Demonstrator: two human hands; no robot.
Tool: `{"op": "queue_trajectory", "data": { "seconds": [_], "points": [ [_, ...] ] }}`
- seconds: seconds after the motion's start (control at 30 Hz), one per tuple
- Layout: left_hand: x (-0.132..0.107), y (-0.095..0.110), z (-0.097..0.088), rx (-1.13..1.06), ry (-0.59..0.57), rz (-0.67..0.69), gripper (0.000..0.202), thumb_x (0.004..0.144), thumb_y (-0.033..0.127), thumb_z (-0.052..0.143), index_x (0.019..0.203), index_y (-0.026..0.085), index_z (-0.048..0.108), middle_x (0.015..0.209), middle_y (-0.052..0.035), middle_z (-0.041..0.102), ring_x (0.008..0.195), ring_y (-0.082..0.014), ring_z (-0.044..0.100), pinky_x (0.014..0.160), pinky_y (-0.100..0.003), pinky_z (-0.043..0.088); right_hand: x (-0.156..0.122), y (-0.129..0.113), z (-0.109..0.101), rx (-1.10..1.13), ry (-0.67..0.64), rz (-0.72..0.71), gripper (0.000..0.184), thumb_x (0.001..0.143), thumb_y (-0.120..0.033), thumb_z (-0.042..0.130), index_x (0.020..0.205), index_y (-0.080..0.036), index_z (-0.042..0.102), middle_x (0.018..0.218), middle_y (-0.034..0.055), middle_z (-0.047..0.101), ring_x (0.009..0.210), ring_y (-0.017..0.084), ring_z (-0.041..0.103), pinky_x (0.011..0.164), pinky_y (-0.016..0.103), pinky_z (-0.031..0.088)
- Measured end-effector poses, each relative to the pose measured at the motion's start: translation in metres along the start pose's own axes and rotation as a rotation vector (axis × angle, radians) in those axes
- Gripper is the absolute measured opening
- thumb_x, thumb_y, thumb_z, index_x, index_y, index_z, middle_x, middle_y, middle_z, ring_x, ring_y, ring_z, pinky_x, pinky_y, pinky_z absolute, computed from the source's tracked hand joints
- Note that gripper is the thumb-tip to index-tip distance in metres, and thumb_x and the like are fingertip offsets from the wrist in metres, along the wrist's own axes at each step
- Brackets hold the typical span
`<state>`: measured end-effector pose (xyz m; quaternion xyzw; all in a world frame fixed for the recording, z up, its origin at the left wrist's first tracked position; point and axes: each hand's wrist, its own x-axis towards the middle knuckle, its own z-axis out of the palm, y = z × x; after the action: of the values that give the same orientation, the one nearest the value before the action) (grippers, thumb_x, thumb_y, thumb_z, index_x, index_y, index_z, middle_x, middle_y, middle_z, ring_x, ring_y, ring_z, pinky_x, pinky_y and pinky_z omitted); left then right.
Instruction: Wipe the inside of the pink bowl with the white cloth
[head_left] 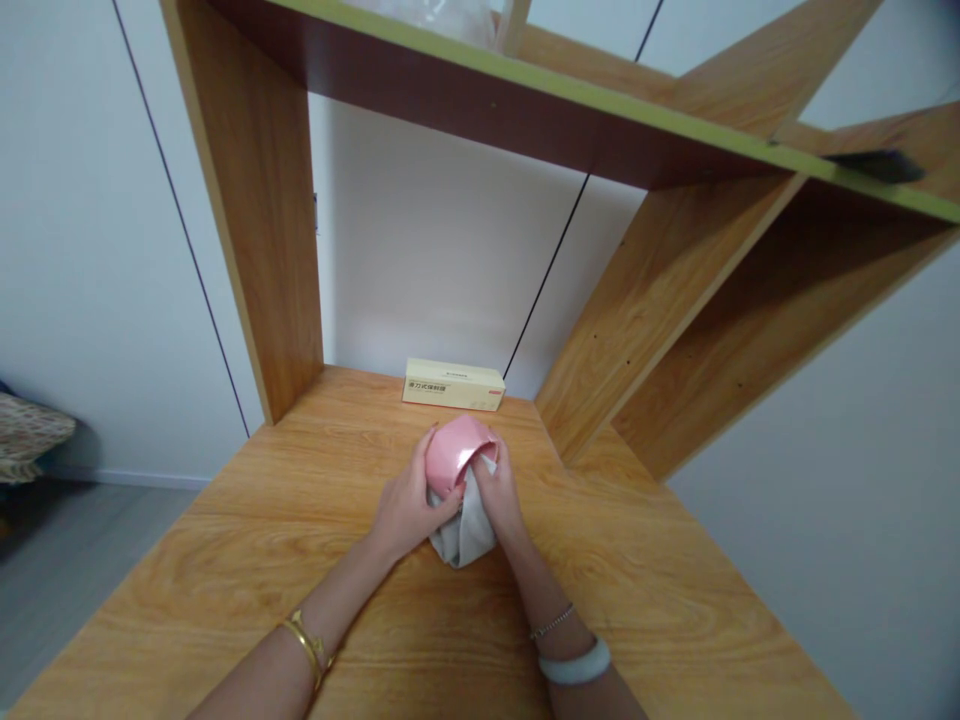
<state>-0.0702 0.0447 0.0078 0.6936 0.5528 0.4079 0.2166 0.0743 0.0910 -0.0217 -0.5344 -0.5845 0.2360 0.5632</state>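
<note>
pink cup, grey-white cloth, cream box

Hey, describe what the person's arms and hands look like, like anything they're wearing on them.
Both forearms are bare, with no sleeves showing and no gloves. The left hand has a gold bangle at its wrist. The right hand has two pieces at its wrist: a thin silver chain bracelet and, further up the arm, a thick pale whitish bangle. No rings can be made out.
</note>
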Motion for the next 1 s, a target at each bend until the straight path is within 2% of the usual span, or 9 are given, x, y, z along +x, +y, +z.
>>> {"op": "queue_trajectory", "data": {
  "seconds": [0.1,0.23,0.3,0.4,0.53,0.67,0.8,0.9,1.0],
  "points": [
    [0.000,-0.001,-0.002,0.040,0.041,-0.061,0.071,0.072,0.038,0.052,0.133,0.017,0.023,0.114,-0.0109,0.056,0.095,-0.0248,0.058,0.077,-0.034,0.045,-0.001,-0.011,-0.005,-0.152,0.035,-0.005,0.059,0.072,-0.034,0.052,0.126,-0.017,0.035,0.115,0.0113,0.054,0.101,0.022,0.052,0.084,0.034,0.040],
    [0.001,-0.001,-0.010,0.131,0.016,-0.080,0.068,0.069,0.036,0.052,0.131,0.018,0.031,0.110,-0.0095,0.059,0.092,-0.0251,0.059,0.080,-0.035,0.044,-0.004,-0.024,-0.013,-0.366,0.004,0.006,0.062,0.073,-0.035,0.050,0.130,-0.018,0.032,0.078,0.0045,0.063,0.066,0.019,0.058,0.063,0.030,0.043],
    [0.001,0.000,-0.011,0.151,-0.021,-0.051,0.069,0.067,0.036,0.054,0.131,0.018,0.032,0.110,-0.0087,0.059,0.091,-0.0247,0.059,0.081,-0.034,0.043,-0.004,-0.023,-0.014,-0.400,-0.056,0.005,0.060,0.074,-0.033,0.048,0.129,-0.017,0.033,0.070,0.0026,0.062,0.063,0.019,0.058,0.061,0.029,0.043],
    [0.001,0.000,-0.011,0.125,-0.047,-0.025,0.069,0.069,0.038,0.053,0.132,0.019,0.031,0.108,-0.0082,0.060,0.091,-0.0241,0.059,0.080,-0.033,0.043,-0.003,-0.014,-0.011,-0.287,-0.076,-0.007,0.057,0.074,-0.030,0.046,0.128,-0.017,0.033,0.089,0.0073,0.063,0.082,0.021,0.059,0.072,0.032,0.044],
    [0.002,0.000,-0.005,0.035,0.009,-0.028,0.083,0.070,0.049,0.052,0.136,0.016,0.015,0.113,-0.0127,0.056,0.095,-0.0253,0.057,0.079,-0.035,0.043,-0.003,-0.002,-0.002,-0.066,0.055,-0.013,0.050,0.075,-0.027,0.043,0.124,-0.017,0.037,0.120,0.0104,0.050,0.114,0.020,0.043,0.093,0.035,0.034],
    [0.001,-0.002,0.000,-0.033,0.022,0.022,0.082,0.069,0.049,0.054,0.135,0.017,0.018,0.120,-0.0137,0.050,0.100,-0.0247,0.054,0.080,-0.035,0.043,-0.004,-0.002,0.004,0.048,0.037,0.052,0.043,0.077,-0.028,0.041,0.118,-0.015,0.042,0.115,0.0113,0.053,0.106,0.019,0.049,0.091,0.035,0.036],
    [0.002,-0.006,0.000,-0.071,0.055,-0.005,0.067,0.069,0.042,0.055,0.126,0.016,0.032,0.110,-0.0103,0.057,0.092,-0.0222,0.057,0.077,-0.033,0.045,-0.004,-0.011,-0.001,-0.071,0.053,0.001,0.053,0.073,-0.032,0.049,0.123,-0.016,0.038,0.114,0.0108,0.054,0.102,0.021,0.052,0.086,0.033,0.039],
    [0.004,-0.010,0.000,-0.093,0.068,-0.017,0.060,0.066,0.037,0.056,0.120,0.016,0.040,0.106,-0.0091,0.059,0.090,-0.0211,0.057,0.077,-0.031,0.044,-0.004,-0.018,-0.008,-0.168,0.082,0.018,0.062,0.072,-0.034,0.053,0.128,-0.018,0.032,0.088,0.0054,0.062,0.077,0.019,0.058,0.071,0.031,0.044],
    [0.010,-0.015,0.002,-0.143,0.099,-0.099,0.050,0.065,0.035,0.056,0.110,0.015,0.049,0.095,-0.0079,0.063,0.083,-0.0201,0.059,0.072,-0.030,0.045,-0.004,-0.021,-0.011,-0.145,0.056,0.020,0.062,0.074,-0.034,0.050,0.130,-0.017,0.028,0.067,-0.0008,0.058,0.058,0.015,0.055,0.060,0.027,0.044]
  ]
}}
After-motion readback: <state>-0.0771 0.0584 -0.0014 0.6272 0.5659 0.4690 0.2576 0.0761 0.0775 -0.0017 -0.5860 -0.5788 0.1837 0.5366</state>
